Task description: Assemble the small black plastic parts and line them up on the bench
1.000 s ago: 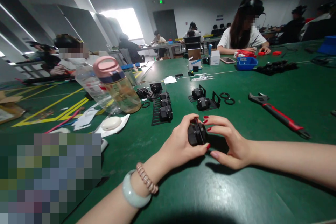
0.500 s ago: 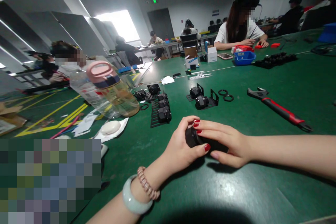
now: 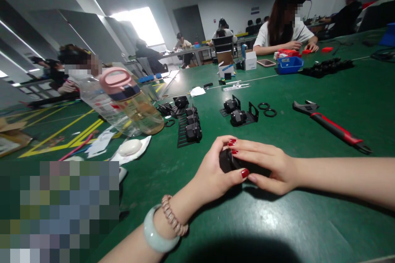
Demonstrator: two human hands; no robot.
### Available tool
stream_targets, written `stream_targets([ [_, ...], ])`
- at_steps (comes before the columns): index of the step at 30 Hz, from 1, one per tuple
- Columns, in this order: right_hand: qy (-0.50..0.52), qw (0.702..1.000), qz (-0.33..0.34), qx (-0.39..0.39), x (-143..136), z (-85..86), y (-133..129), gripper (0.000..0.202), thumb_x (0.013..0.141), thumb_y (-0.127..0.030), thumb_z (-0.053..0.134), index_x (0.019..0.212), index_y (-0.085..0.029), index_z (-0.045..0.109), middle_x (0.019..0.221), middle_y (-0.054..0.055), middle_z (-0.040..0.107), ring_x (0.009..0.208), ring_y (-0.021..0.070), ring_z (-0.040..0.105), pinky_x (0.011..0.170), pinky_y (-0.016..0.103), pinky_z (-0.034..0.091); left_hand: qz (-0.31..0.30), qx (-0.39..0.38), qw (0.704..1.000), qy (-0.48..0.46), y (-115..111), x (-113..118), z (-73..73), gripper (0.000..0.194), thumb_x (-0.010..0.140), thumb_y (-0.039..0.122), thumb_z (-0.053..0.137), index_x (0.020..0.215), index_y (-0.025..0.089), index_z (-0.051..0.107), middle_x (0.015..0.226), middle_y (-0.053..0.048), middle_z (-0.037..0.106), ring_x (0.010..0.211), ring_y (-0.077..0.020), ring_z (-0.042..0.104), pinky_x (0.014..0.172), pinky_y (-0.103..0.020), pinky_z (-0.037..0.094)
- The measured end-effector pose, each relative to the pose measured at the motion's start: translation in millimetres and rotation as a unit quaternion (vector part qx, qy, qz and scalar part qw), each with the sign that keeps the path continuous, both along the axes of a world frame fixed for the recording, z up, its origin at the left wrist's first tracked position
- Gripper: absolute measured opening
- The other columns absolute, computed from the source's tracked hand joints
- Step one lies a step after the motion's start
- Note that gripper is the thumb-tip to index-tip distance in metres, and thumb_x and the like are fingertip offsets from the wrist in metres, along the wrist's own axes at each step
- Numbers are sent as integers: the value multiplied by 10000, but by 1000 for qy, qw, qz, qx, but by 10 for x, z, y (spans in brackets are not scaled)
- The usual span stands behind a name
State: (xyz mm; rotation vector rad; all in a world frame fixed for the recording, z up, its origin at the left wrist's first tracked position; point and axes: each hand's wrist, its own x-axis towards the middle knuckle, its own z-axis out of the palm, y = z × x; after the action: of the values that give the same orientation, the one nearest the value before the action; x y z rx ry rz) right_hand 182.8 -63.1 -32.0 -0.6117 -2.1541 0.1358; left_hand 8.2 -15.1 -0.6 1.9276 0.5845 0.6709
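Between fingers (image 3: 257, 146), black fitting (image 3: 226, 162), long axis seemingly left-right, right end hidden.

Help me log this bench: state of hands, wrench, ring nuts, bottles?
Left hand: curled around black fitting
Right hand: cupped over black fitting
Black fitting: gripped, mostly hidden
Adjustable wrench: flat, jaws apart
Ring nuts: lying flat, unattached
Pink-lidded bottle: standing, partly filled
Clear bottle: standing

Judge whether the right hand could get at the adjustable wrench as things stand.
Probably yes: the right hand is occupied with the black part, but only green tabletop shows between it and the wrench.
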Motion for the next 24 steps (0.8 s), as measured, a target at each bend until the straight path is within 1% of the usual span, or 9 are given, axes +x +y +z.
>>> stream_targets([
  [5,-4,1000,-13,-10,5,4,4,479,788,-174,448,1245,-89,331,1280,151,376,1199,204,333,991,370,329,13,36,999,6,-2,1,-14,569,601,367,647,1066,175,381,1003,-57,509,915,-197,502,791,-325,430],
  [11,5,1000,-25,-2,-9,-3,-1,441,799,-149,449,1228,-101,361,1251,141,420,1189,188,353,988,354,344,22,74,996,45,-12,-11,-21,575,617,359,640,1079,184,346,1005,-45,495,908,-180,501,780,-302,441],
  [16,6,1000,-27,-2,-6,-23,6,440,804,-148,452,1233,-103,360,1261,138,412,1191,188,352,992,356,342,34,113,991,56,-20,-14,-27,578,624,355,633,1085,190,326,1034,-52,483,964,-194,484,827,-319,426],
  [24,7,999,-36,-10,-9,-35,26,438,822,-170,435,1246,-114,345,1255,128,424,1194,181,349,996,357,337,42,128,989,64,-10,-13,-48,590,633,344,626,1105,192,308,1053,-54,473,974,-188,484,842,-310,420],
])
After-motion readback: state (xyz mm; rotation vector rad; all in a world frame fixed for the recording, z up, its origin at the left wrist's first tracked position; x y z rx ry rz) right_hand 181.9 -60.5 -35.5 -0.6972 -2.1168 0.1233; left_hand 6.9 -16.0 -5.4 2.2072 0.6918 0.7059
